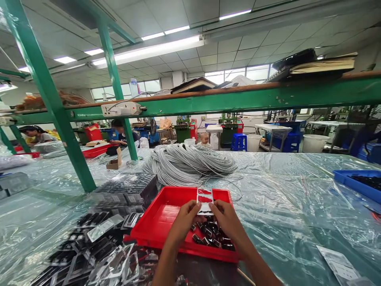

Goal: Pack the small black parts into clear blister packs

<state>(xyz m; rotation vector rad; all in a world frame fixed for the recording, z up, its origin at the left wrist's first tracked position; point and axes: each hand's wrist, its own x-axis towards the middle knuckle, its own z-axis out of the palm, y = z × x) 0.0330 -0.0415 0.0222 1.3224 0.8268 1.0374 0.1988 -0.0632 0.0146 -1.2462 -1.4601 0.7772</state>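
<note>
Between my two hands is a small white card (205, 207) with cut-out or clear windows; red shows through its upper part. My left hand (187, 219) pinches its left edge, thumb on the near face. On the opposite edge my right hand (225, 220) grips it the same way. The card is held up over a red plastic tray (153, 220). Small black cylindrical parts with shiny ends (208, 236) lie loose in the tray's right half, partly hidden by my hands. My other fingers are curled behind the card and mostly out of sight.
Left of the tray are piled black and clear plastic packages (98, 242). A grey cable coil (190, 161) lies behind it. A blue tray (361, 184) and white printed sheets (339, 262) are on the right. A green shelf beam (208, 101) crosses above; people sit farther back.
</note>
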